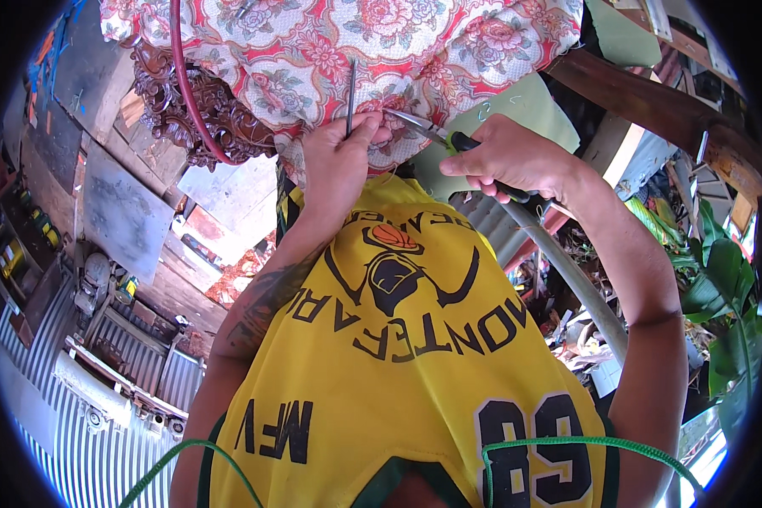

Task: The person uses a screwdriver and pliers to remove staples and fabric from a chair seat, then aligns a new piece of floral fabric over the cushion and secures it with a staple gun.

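Floral red-and-cream upholstery fabric [415,42] covers a piece with carved dark wood trim [186,110] at the top of the view. My left hand [334,157] is closed around a slim dark rod-like tool [350,89], its fingers against the fabric's lower edge. My right hand [516,157] grips pointed pliers [430,127] with black and green handles, their tips at the fabric just beside my left fingertips. Whether the jaws have anything between them is too small to tell.
A red curved tube or hose [180,72] crosses the carved trim. Green sheeting [546,114], a wooden beam [643,106] and a metal pipe [567,271] lie right. Worn boards and metal sheets [118,212] are left, with leafy plants [720,288] at far right.
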Motion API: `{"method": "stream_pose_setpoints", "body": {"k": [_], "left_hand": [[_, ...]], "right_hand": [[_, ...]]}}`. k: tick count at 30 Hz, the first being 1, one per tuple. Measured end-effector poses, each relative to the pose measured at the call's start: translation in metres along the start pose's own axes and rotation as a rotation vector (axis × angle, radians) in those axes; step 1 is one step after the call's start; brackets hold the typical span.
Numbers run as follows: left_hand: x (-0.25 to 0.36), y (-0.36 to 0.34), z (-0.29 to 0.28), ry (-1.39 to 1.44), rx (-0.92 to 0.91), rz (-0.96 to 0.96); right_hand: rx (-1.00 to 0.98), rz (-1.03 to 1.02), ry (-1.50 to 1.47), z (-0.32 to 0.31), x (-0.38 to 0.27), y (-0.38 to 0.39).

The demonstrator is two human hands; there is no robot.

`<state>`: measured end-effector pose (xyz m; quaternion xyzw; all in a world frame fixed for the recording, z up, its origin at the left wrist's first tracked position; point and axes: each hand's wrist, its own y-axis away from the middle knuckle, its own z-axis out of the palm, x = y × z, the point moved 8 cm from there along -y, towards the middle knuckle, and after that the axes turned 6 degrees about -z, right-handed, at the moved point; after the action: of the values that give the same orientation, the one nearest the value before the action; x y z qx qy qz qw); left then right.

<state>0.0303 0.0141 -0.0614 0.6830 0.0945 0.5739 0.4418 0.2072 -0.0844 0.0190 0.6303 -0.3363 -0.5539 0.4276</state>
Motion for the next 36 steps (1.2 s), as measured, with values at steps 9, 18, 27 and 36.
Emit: {"method": "stream_pose_setpoints", "body": {"k": [9,18,27,36], "left_hand": [[0.007,0.007,0.001,-0.047,-0.017,-0.077],[0.001,0.002,-0.001,-0.035,0.035,-0.009],[0.003,0.007,0.002,-0.134,0.010,-0.037],[0.016,0.014,-0.001,-0.273,-0.046,-0.053]], "right_hand": [[-0.105,0.073,-0.614,0.022,0.017,0.003],[-0.289,0.087,-1.316,0.076,0.030,0.003],[-0.718,-0.134,-1.953,0.111,0.047,0.003],[-0.239,-0.701,-1.200,0.059,0.102,0.035]]}}
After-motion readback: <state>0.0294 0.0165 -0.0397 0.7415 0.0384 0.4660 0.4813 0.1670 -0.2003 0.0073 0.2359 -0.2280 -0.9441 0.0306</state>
